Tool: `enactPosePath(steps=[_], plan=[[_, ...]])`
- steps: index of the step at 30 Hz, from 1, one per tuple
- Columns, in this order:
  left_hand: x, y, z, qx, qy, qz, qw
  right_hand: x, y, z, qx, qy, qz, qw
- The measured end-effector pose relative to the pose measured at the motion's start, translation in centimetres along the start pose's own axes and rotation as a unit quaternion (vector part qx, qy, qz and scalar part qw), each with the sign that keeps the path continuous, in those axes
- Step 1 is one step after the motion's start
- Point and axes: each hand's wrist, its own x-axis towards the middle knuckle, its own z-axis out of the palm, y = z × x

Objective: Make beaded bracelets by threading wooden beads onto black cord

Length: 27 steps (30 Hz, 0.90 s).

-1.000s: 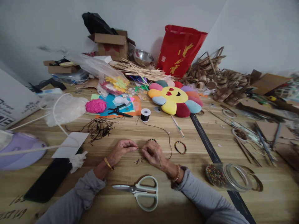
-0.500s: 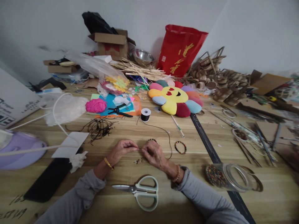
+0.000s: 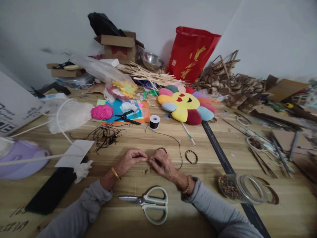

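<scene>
Both hands meet fingertip to fingertip above the table. My left hand, with a gold bangle at the wrist, is closed in a pinch on something too small to make out. My right hand, wearing a beaded bracelet, pinches close beside it. A thin black cord runs from its spool and disappears beneath the right hand, which seems to hold its end. Several loose beads lie just below the fingers. One beaded bracelet is partly hidden behind the right hand; another beaded bracelet lies to its right.
Green-handled scissors lie in front of me. A clear jar of beads rests on its side at right. Tangled black cord, black pliers, pink yarn and a flower cushion sit farther back. A dark phone lies left.
The left fingertips have shifted very slightly right, towards the right-hand fingertips. Both hands keep their pinch, and the things on the table stay where they were.
</scene>
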Motion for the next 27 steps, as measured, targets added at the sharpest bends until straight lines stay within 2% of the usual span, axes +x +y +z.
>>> enactPosePath(steps=[11, 18, 27], plan=[[0.2, -0.6, 0.1, -0.007, 0.003, 0.011, 1.000, -0.1, 0.0, 0.1, 0.026, -0.012, -0.002, 1.000], [-0.1, 0.1, 0.2, 0.026, -0.026, 0.030, 0.999, 0.2, -0.3, -0.1, 0.031, -0.033, -0.007, 0.999], [0.0, 0.4, 0.1, -0.003, -0.007, 0.008, 1.000, 0.1, -0.4, -0.1, -0.016, 0.002, 0.008, 1.000]])
